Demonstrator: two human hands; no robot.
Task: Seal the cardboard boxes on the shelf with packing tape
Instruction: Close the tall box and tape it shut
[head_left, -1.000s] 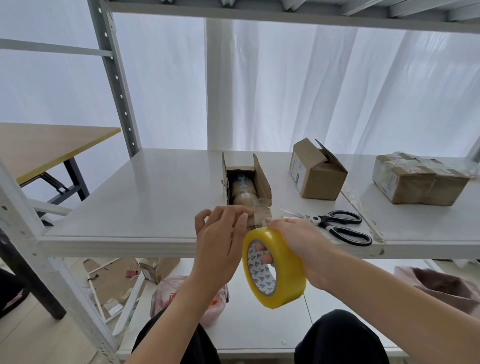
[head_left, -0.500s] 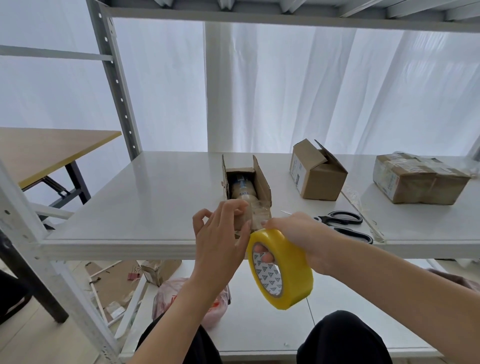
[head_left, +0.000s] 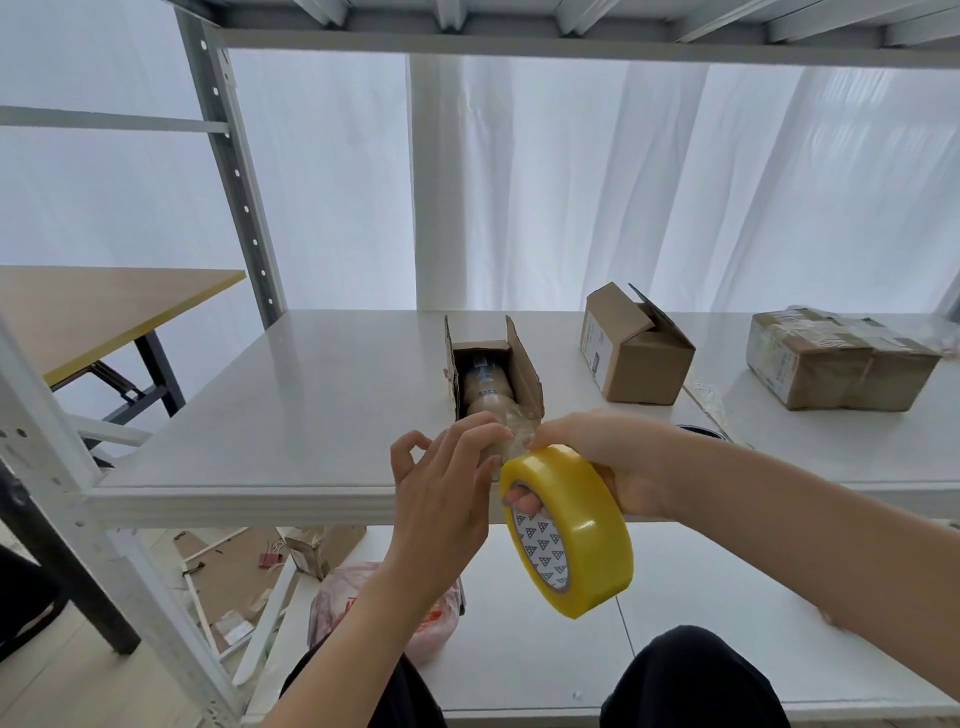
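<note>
Tape roll (head_left: 571, 530): clamped in right hand (head_left: 608, 462), fingers through core. Left hand (head_left: 441, 493): curled at roll's upper edge, hold unclear. Open box (head_left: 491, 374): just beyond both hands, long axis pointing away.

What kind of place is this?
Probably a packing or storage room: a white metal shelf holds an open cardboard box and a taped-up box, and there's a roll of yellow packing tape.

My right grip (head_left: 608, 457) curls through the core of the tape roll (head_left: 587, 530). My left grip (head_left: 441, 493) stands upright beside it, fingertips (head_left: 496, 430) bent toward it.
</note>
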